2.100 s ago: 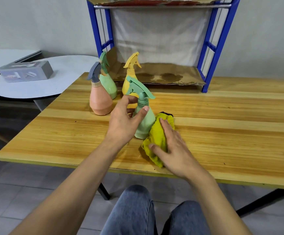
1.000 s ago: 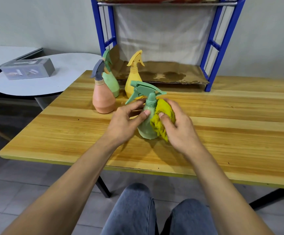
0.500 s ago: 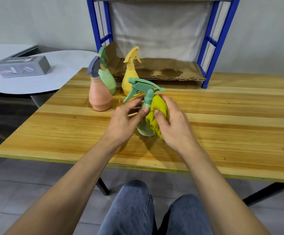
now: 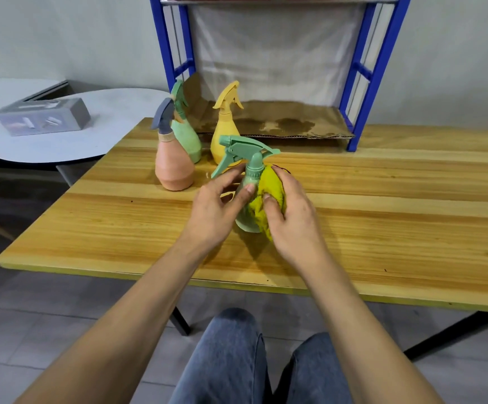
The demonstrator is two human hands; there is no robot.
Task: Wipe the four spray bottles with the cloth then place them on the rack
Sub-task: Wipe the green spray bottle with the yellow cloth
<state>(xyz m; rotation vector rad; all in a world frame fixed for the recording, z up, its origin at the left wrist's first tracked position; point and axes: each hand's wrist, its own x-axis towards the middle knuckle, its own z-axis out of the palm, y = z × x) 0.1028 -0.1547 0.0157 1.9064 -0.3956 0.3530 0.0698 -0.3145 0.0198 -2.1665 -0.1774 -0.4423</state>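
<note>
Head view: your left grip [image 4: 216,211] is pinching the green spray bottle [image 4: 253,172] by its neck, in front of the rack [image 4: 366,68]. Your right grip [image 4: 293,221] is cupping the cloth [image 4: 269,191] against its body. Probably light, slick plastic; the neck is offering the surest hold.

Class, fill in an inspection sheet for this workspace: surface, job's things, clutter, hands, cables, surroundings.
Surface: wooden table, pale planks with a yellow front edge.
Job's things: near green bottle with yellow cloth against its side; pink bottle, far green bottle and yellow bottle stand on the table; blue rack at the back, no bottle on its cardboard.
Clutter: grey box on the round white table.
Hands: left hand pinches the near green bottle's neck; right hand holds the yellow cloth to it.
Cables: nothing seen.
Surroundings: grey wall, tiled floor.
</note>
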